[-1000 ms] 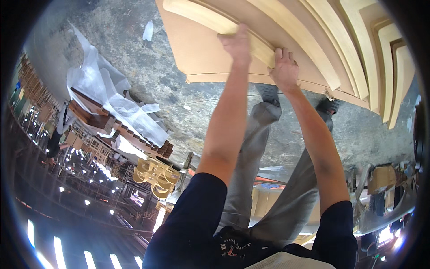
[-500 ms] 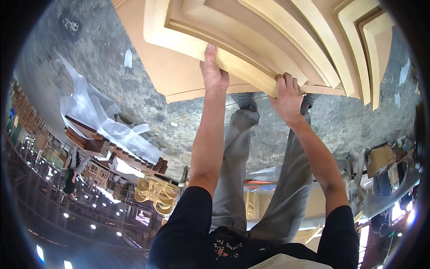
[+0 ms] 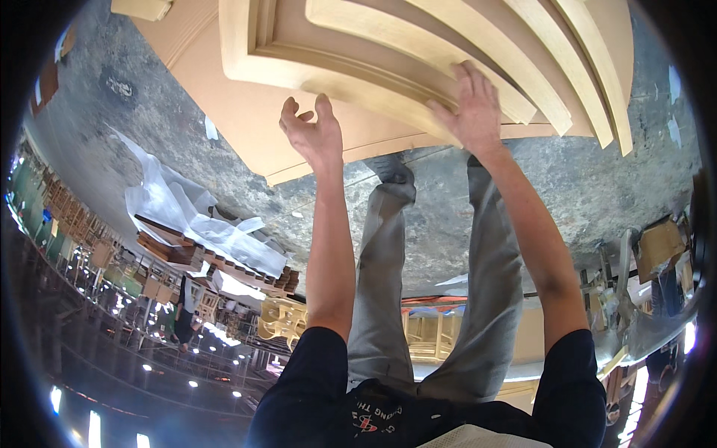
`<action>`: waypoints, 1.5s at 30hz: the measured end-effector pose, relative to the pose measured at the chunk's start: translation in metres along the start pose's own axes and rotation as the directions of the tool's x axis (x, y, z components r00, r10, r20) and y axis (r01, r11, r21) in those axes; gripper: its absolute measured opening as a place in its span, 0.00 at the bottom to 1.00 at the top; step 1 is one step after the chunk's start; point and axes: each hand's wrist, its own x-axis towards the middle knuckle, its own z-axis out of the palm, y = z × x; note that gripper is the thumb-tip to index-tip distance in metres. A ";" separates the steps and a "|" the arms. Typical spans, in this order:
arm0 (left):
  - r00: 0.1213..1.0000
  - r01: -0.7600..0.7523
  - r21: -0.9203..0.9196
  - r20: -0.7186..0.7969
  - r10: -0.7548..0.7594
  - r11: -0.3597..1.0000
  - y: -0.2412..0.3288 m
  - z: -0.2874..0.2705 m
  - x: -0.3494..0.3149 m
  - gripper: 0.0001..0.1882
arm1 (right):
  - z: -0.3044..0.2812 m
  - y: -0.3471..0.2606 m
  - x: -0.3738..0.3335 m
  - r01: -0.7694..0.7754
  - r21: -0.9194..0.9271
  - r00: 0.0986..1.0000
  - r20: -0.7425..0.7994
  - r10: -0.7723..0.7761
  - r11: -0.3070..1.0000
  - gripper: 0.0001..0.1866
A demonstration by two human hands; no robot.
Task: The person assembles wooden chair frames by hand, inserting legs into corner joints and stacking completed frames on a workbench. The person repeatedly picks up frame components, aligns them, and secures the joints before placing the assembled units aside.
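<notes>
Pale wooden curved frame pieces lie on a tan flat board [image 3: 258, 134] at the top of the view. The nearest one, a curved moulding [image 3: 351, 93] with a squared corner, runs along the board's near side. My left hand [image 3: 314, 138] is just off its near edge, fingers apart and loosely bent, holding nothing. My right hand [image 3: 478, 112] lies over the moulding's right end, its fingers stretched toward a second curved piece [image 3: 396, 37]; nothing is gripped in it. Further curved strips [image 3: 590, 67] fan out to the right.
The board lies over a stained grey floor [image 3: 582, 187], with my legs [image 3: 385, 261] on its near side. To the left, crumpled white sheeting [image 3: 202, 216] partly covers stacked brown wood [image 3: 175, 250]. A cardboard box [image 3: 659, 250] stands at the right. A person [image 3: 184, 317] is far off at left.
My left hand has let go of the moulding and drawn left of it. My right hand has loosened from the moulding's end and opened out flat over the pieces.
</notes>
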 end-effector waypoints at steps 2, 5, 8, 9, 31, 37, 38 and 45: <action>0.997 -0.076 -0.123 0.018 0.079 0.989 0.019 0.011 -0.013 0.36 | 0.001 0.033 0.003 0.018 -0.096 0.997 -0.068 -0.025 0.995 0.45; 0.990 -0.113 -0.363 0.037 0.135 0.925 0.060 0.054 -0.024 0.36 | 0.013 0.069 -0.002 0.074 -0.267 0.997 0.011 -0.073 0.961 0.44; 0.903 0.423 -0.456 0.283 -0.323 0.783 0.091 0.095 0.008 0.37 | 0.010 0.080 0.012 -0.154 -0.281 0.917 0.317 0.244 0.947 0.37; 0.792 0.611 -0.472 0.389 -0.472 0.636 0.103 0.106 0.016 0.38 | 0.018 0.086 0.007 -0.068 -0.314 0.986 0.125 0.113 0.947 0.31; 0.886 0.459 -0.768 0.437 -0.159 0.447 0.128 0.182 -0.071 0.48 | -0.102 0.146 -0.030 0.074 -0.094 0.996 0.061 -0.068 0.993 0.32; 0.858 0.379 -0.331 0.476 -0.194 0.864 0.131 0.165 -0.096 0.40 | -0.105 0.173 -0.016 0.010 -0.077 0.986 0.164 0.002 0.997 0.32; 0.868 0.342 -0.322 0.468 -0.166 0.883 0.126 0.158 -0.097 0.37 | -0.106 0.173 -0.010 -0.030 -0.029 0.985 0.168 0.035 0.999 0.33; 0.906 -0.106 -0.244 0.376 0.194 0.964 0.133 0.138 -0.106 0.19 | -0.096 0.240 0.028 -0.131 -0.256 0.991 -0.041 0.125 0.958 0.43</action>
